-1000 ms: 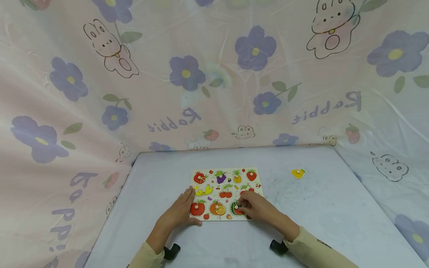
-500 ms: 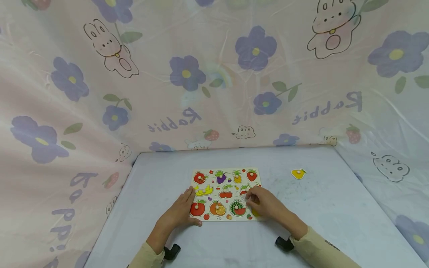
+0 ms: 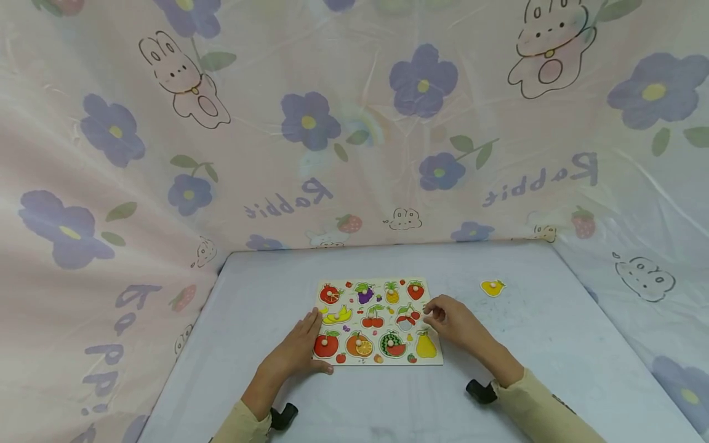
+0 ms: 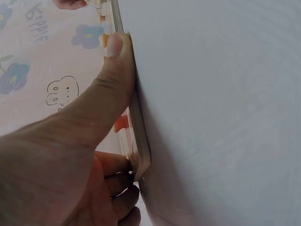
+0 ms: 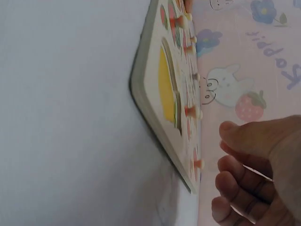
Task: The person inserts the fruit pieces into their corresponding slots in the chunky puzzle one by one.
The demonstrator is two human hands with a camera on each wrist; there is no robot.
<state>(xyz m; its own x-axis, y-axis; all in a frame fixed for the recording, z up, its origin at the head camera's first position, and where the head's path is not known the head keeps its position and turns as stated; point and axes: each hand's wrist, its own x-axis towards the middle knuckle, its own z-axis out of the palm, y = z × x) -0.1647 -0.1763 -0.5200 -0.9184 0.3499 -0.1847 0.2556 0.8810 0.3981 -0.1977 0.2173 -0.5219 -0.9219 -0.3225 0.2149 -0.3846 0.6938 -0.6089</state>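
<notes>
A white fruit puzzle board lies flat on the table, filled with knobbed fruit pieces such as the watermelon and orange. At its front right corner, the pear-shaped recess shows a yellow pear picture with no knob. My left hand rests against the board's front left corner, fingers extended along the left side and thumb on the front edge. Just off the right edge, my right hand hovers with loosely curled fingers and nothing in them. A yellow knobbed pear piece lies on the table beyond it.
The white-covered table is enclosed at the back and sides by a printed curtain with rabbits and purple flowers. Black camera mounts, such as the one at my right wrist, stick out below the sleeves.
My right hand has moved from over the watermelon piece rightward off the board, uncovering the pear recess. My left hand, the board and the pear piece have stayed in place.
</notes>
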